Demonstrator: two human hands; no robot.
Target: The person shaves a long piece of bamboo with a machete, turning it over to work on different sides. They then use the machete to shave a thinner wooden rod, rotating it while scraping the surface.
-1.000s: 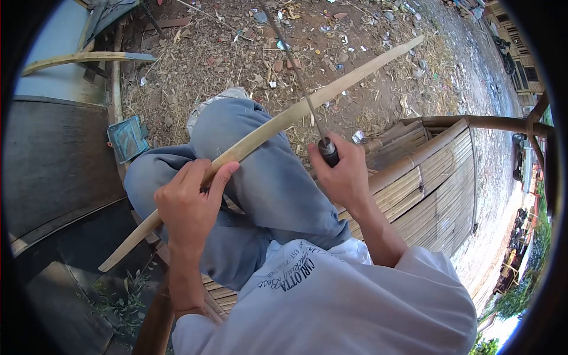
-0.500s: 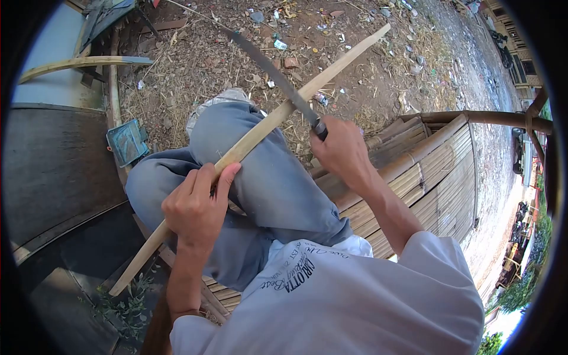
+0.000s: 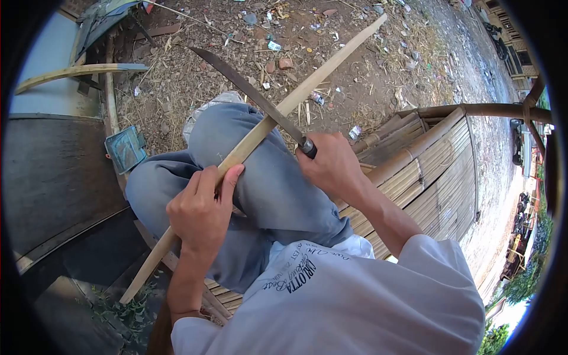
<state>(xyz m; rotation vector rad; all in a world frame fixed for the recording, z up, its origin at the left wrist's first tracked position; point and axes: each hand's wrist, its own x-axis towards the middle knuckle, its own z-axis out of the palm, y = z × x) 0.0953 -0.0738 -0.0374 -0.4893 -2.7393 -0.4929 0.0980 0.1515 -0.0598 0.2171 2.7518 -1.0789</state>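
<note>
A long, flat, slightly curved strip of pale wood or bamboo lies slantwise across my raised knee. My left hand is closed around its lower middle, the thumb along the upper face. In my right hand is the dark handle of a machete, its long blade pointing up and left. The blade crosses the strip just beyond my knee and appears to touch it. My fingers hide part of the handle, and the left hand covers a stretch of the strip.
A slatted bamboo bench stands at my right. On the left are a blue plastic tray, a dark panel and another curved strip. Litter and dry chips cover the dirt ground. Leafy green stems are at lower left.
My right hand and the machete have moved left and toward me along the strip, so the blade crosses it nearer my knee. My left hand keeps its hold.
</note>
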